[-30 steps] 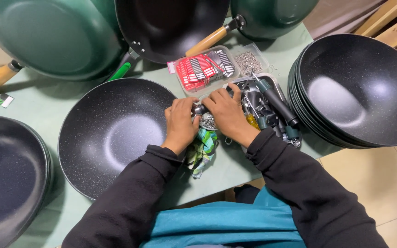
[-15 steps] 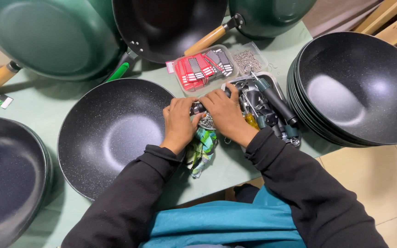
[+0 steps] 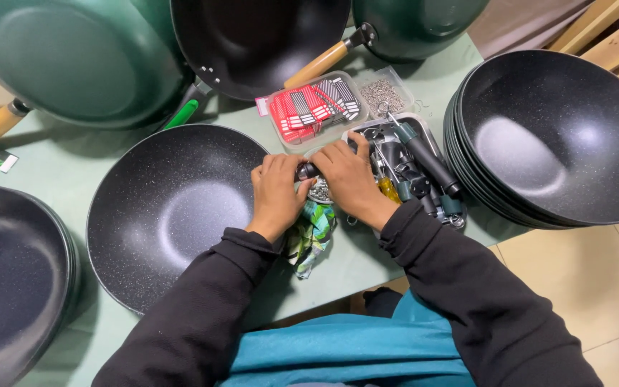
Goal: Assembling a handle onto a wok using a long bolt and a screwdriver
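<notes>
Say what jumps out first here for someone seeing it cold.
Dark speckled woks ring the pale green table: one wok lies open at centre-left, and a stack of woks sits at the right edge. In the middle, the left hand and right hand meet over a small dark part at that wok's rim, beside a clear tray of red pieces.

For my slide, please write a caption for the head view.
Both hands, left hand and right hand, meet on a small dark part beside a speckled black wok.
</notes>
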